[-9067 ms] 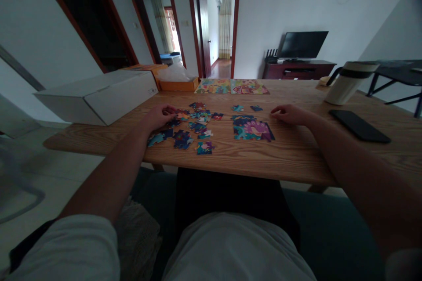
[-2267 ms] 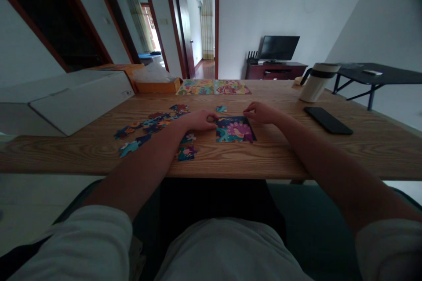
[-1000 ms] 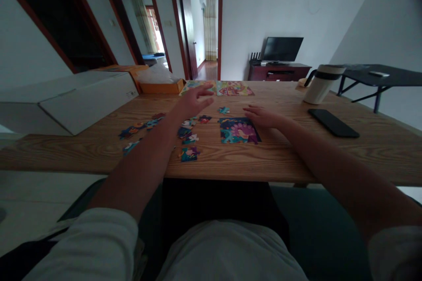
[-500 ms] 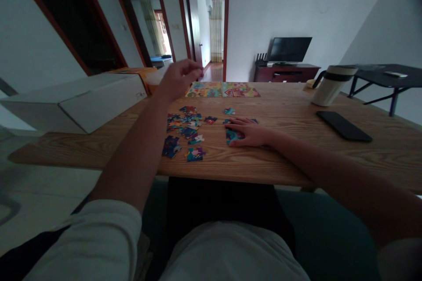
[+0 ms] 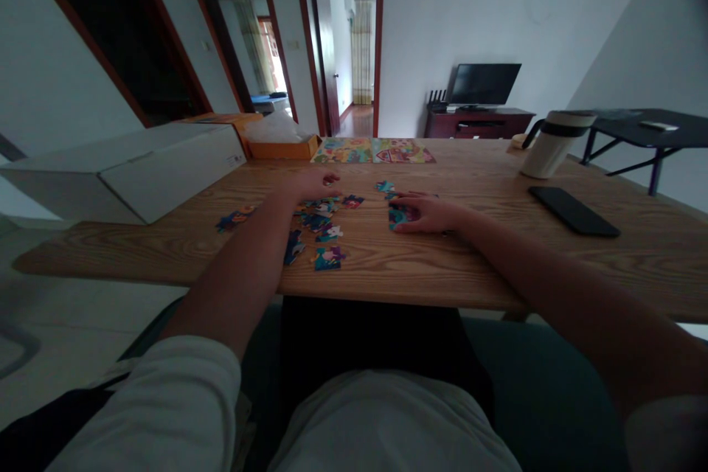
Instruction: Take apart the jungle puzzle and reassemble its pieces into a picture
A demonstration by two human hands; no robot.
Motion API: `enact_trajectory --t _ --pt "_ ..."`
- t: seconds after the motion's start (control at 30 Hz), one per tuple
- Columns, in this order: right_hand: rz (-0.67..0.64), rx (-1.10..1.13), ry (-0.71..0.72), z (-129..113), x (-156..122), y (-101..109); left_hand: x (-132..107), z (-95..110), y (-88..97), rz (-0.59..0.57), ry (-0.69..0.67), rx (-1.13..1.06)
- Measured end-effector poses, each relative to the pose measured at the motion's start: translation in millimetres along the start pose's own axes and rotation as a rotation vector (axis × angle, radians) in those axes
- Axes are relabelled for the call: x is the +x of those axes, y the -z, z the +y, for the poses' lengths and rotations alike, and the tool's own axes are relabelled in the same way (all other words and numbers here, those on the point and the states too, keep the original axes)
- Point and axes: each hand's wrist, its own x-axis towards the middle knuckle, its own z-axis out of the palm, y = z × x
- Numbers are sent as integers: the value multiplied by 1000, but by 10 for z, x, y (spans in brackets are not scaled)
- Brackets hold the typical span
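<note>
My left hand (image 5: 310, 185) rests at the far side of the loose jigsaw pieces (image 5: 316, 214), its fingertips curled around a small puzzle piece (image 5: 330, 180). My right hand (image 5: 430, 213) lies on the wooden table (image 5: 420, 265), its fingers over a small joined patch of blue-green puzzle pieces (image 5: 401, 217). The hand hides most of that patch. A single piece (image 5: 385, 186) lies just beyond the right fingers. Other pieces (image 5: 329, 259) lie nearer the table's front edge, below my left forearm.
Two colourful picture boards (image 5: 373, 150) lie at the far edge. A white box (image 5: 166, 173) and an orange box (image 5: 279, 149) stand far left. A cream flask (image 5: 554, 145) and a black phone (image 5: 574, 212) sit at right.
My left hand has come down from the air to the table. The large peacock section no longer shows beside my right hand, leaving only a small patch under it.
</note>
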Motion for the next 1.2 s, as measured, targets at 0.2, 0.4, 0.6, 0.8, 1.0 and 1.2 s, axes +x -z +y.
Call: enact_trajectory --t 0.2,0.4,0.6,0.8,1.0,1.2 --pt "247 170 -180 350 -53 177 24 319 -222 -172 -92 53" --pt "297 102 -283 694 -73 173 9 309 -229 -143 -96 23" --pt "172 -22 -236 598 78 123 11 318 -215 -159 -102 -8" --pt "55 -150 -194 348 546 355 54 294 -220 -158 -82 -9" --pt "-68 -180 -218 75 1155 405 8 327 -181 -156 -75 52" --pt "-151 -186 -250 -11 1374 370 22 312 -196 -157 -90 37"
